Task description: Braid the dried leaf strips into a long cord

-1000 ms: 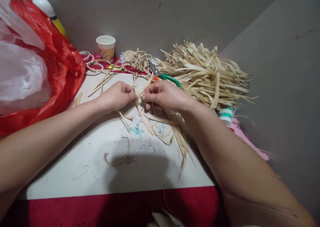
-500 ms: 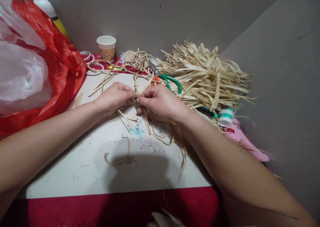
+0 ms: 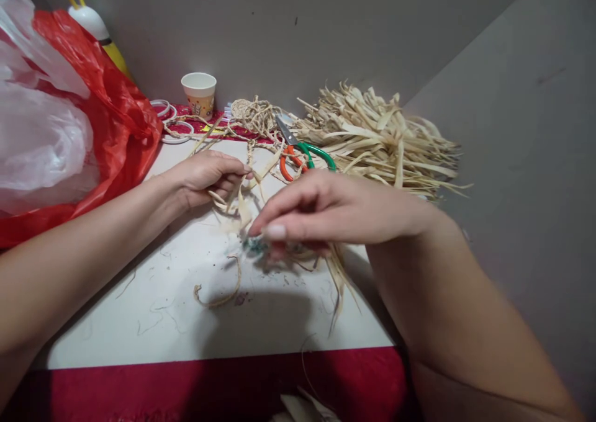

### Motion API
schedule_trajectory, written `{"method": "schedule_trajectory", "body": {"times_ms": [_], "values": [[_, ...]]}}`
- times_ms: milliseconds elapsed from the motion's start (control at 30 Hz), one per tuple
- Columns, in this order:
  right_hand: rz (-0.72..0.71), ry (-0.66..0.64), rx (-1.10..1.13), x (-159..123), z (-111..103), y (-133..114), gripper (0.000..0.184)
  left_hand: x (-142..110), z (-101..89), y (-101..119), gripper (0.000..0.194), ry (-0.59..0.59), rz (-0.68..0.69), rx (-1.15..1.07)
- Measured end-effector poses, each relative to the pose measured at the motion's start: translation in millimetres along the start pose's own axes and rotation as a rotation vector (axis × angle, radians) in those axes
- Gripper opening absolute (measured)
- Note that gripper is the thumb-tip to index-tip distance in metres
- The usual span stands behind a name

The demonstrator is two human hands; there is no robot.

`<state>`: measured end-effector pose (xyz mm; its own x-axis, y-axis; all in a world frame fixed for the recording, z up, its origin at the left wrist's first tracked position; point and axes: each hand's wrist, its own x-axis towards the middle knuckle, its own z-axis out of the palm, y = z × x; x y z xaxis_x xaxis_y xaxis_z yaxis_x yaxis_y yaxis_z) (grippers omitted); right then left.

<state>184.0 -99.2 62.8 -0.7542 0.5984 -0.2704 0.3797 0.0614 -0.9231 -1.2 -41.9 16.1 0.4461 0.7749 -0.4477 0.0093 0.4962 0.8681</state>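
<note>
My left hand (image 3: 212, 177) is closed in a pinch on a braid of dried straw (image 3: 250, 155), at the point where its loose strips fan out. Pale straw strips (image 3: 243, 206) hang from there toward my right hand (image 3: 326, 214). That hand is nearer to me, smeared by motion, its thumb and forefinger pointing left; whether a strip is between them cannot be made out. Beyond it lie scissors (image 3: 288, 136) with green and orange handles. More loose strips (image 3: 339, 279) stick out below my right hand.
A large bundle of dry straw (image 3: 377, 136) lies at the back right. A paper cup (image 3: 199, 96), white rings (image 3: 179, 131) and coiled braid (image 3: 256, 113) stand along the back. Red and white plastic bags (image 3: 125, 130) fill the left. A short braid piece (image 3: 228, 296) lies on the white tabletop (image 3: 153, 285).
My right hand has come away from my left, moving toward me and turning palm down. My left hand keeps its pinch, slightly farther left. The orange scissor handle now shows more.
</note>
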Motion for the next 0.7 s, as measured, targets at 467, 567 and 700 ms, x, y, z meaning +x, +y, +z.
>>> {"method": "schedule_trajectory", "body": {"times_ms": [467,567,700], "values": [[0.106,0.41,0.408,53.2,-5.9,50.0,0.025,7.6,-13.5,-2.0,0.012,-0.106,-0.051,0.059],[0.166,0.371,0.49,57.3,-5.2,51.7,0.029,7.9,-13.9,-3.2,0.015,-0.117,-0.023,0.09],[0.196,0.279,0.635,59.8,-9.9,57.9,0.031,6.3,-13.7,-3.0,0.015,-0.122,0.03,0.132]]}}
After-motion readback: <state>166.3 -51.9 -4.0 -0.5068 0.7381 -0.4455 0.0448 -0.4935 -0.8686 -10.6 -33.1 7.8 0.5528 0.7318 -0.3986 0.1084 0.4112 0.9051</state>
